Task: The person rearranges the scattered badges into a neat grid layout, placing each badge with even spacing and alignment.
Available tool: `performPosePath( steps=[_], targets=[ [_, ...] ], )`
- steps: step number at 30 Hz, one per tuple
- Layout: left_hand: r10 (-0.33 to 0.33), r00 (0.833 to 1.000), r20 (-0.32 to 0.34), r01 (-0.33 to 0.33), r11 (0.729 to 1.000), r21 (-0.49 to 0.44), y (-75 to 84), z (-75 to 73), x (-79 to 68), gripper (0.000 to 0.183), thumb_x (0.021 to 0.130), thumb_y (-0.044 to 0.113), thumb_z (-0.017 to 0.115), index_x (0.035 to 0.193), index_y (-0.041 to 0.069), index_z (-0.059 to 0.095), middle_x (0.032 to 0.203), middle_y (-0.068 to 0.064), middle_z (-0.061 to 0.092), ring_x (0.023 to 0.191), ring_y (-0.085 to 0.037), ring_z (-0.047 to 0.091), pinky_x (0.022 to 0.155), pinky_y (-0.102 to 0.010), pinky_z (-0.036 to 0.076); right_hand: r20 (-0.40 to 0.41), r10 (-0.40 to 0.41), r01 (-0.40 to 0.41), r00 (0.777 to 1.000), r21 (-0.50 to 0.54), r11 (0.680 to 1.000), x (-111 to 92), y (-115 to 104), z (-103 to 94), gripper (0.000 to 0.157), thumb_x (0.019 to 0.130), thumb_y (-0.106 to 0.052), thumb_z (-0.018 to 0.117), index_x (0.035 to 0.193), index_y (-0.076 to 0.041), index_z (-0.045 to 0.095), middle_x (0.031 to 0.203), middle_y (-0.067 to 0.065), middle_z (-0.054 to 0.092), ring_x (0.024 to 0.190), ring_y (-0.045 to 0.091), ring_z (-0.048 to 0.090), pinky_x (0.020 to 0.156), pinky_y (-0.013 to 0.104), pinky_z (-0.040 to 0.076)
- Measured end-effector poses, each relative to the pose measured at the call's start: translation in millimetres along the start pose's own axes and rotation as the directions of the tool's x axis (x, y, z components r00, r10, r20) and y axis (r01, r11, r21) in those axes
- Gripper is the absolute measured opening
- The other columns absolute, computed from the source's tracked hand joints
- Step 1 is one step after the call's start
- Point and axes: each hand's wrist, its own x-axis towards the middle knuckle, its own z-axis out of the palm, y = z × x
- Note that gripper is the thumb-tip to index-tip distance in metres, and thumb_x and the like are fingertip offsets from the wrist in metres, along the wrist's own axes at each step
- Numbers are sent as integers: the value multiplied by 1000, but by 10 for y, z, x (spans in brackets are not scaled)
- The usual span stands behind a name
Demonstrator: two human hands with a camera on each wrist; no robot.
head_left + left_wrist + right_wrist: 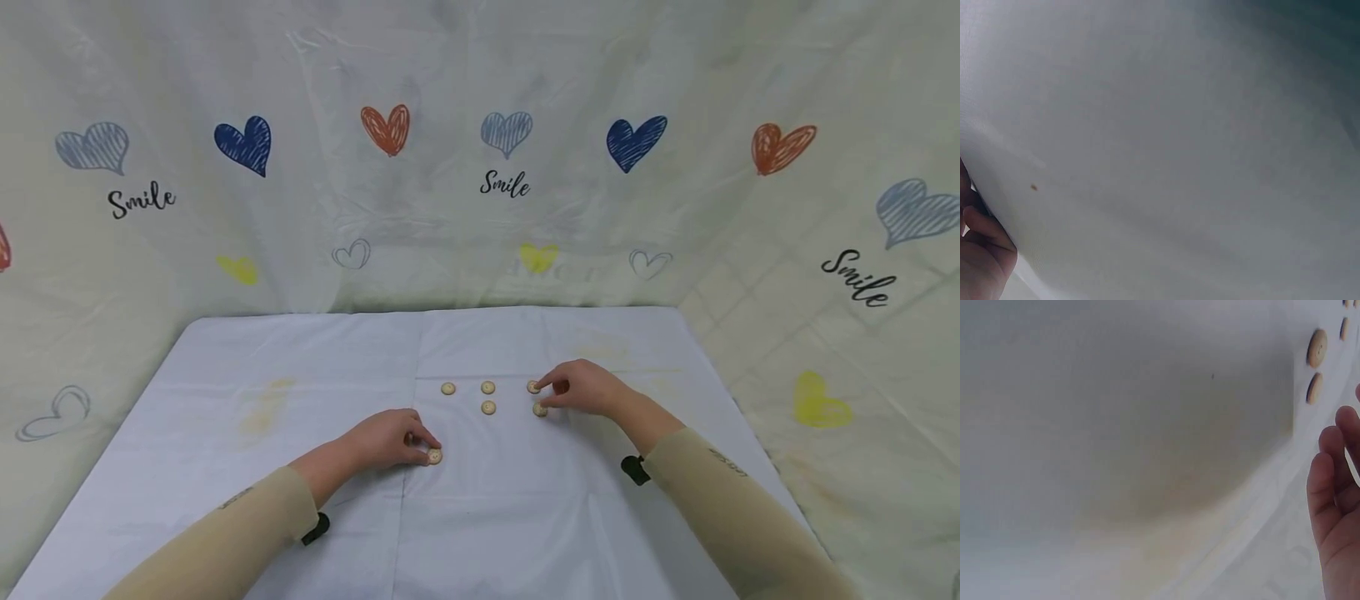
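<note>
My left hand [390,438] pinches a round wooden button [435,456] between thumb and index finger, low over the white cloth. In the left wrist view only part of the left hand [985,259] shows at the lower left edge; its button is hidden there. Further right, my right hand [587,387] has index finger and thumb spread apart. The index fingertip is at an upper button [532,387], the thumb tip at a lower button [540,410]. In the right wrist view, that hand's fingers [1320,487] are loosely bent, with a button [1317,349] beyond them.
Between the hands lie three more buttons: one at the upper left [447,388], one in the upper middle [488,387] and one below it [488,407]. A white cloth [480,533] covers the table. Behind it hangs a curtain [442,200] printed with hearts.
</note>
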Motion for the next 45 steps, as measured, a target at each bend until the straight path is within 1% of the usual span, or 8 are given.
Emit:
performPosePath(
  steps=[5, 11, 14, 21, 31, 38, 42, 45],
  targets=[
    [-4, 1000, -4, 3, 1000, -18, 6, -8, -14, 20, 84, 34, 80, 103, 37, 79, 84, 18, 55, 78, -3, 51, 73, -26, 45, -9, 8, -8, 1000, -5, 1000, -7, 54, -20, 28, 83, -32, 81, 110, -24, 78, 79, -6, 59, 78, 15, 53, 71, 33, 45],
    [-22, 1000, 0, 22, 999, -29, 18, -13, -19, 19, 84, 35, 79, 102, 36, 79, 84, 18, 55, 79, -4, 52, 74, -27, 45, 57, 60, -60, 997, 0, 998, 26, 89, 62, 30, 84, -38, 80, 111, -27, 78, 78, -6, 60, 76, 13, 53, 69, 31, 45],
    [-25, 1000, 2, 25, 999, -26, 20, -13, -18, 19, 83, 36, 80, 102, 36, 79, 84, 18, 55, 79, -4, 51, 74, -28, 45, 68, 41, -41, 997, -12, 999, 34, 103, 104, 28, 85, -36, 78, 111, -25, 78, 77, -6, 59, 74, 12, 53, 69, 31, 45],
    [-8, 1000, 1, 8, 1000, 6, 30, -9, -15, 22, 81, 37, 82, 103, 36, 79, 83, 18, 55, 77, -3, 51, 72, -26, 45, 55, -31, 34, 998, -66, 997, 46, 93, 135, 23, 87, -30, 77, 109, -22, 78, 74, -8, 57, 70, 10, 51, 67, 30, 44],
    [23, 1000, -2, -23, 999, 24, 35, -9, -22, 21, 83, 35, 80, 104, 34, 79, 79, 18, 54, 75, -3, 50, 69, -25, 44, 65, -25, 31, 998, -99, 995, 79, 99, 167, 22, 86, -28, 78, 107, -21, 79, 73, -8, 57, 70, 10, 50, 67, 29, 43],
    [70, 998, -7, -69, 997, 37, 42, 2, -19, 17, 85, 31, 78, 103, 31, 78, 73, 15, 53, 70, -4, 50, 65, -25, 43, 58, -20, 24, 998, -73, 997, 69, 105, 167, 23, 85, -29, 79, 106, -21, 79, 75, -9, 57, 71, 10, 51, 66, 29, 44],
    [54, 998, -18, -53, 998, 34, 18, -5, -14, 16, 87, 34, 75, 103, 32, 78, 73, 15, 53, 70, -3, 50, 66, -25, 43, 56, -25, 28, 998, -58, 998, 70, 109, 174, 23, 85, -29, 80, 106, -20, 79, 75, -9, 58, 71, 10, 51, 66, 29, 44],
    [38, 998, -55, -38, 999, 10, 8, -60, -14, 15, 87, 34, 75, 102, 31, 78, 73, 14, 54, 70, -5, 50, 66, -27, 43, 53, -24, 27, 998, -58, 998, 76, 116, 182, 22, 85, -29, 80, 105, -21, 79, 75, -9, 58, 70, 10, 51, 66, 29, 44]
  ],
)
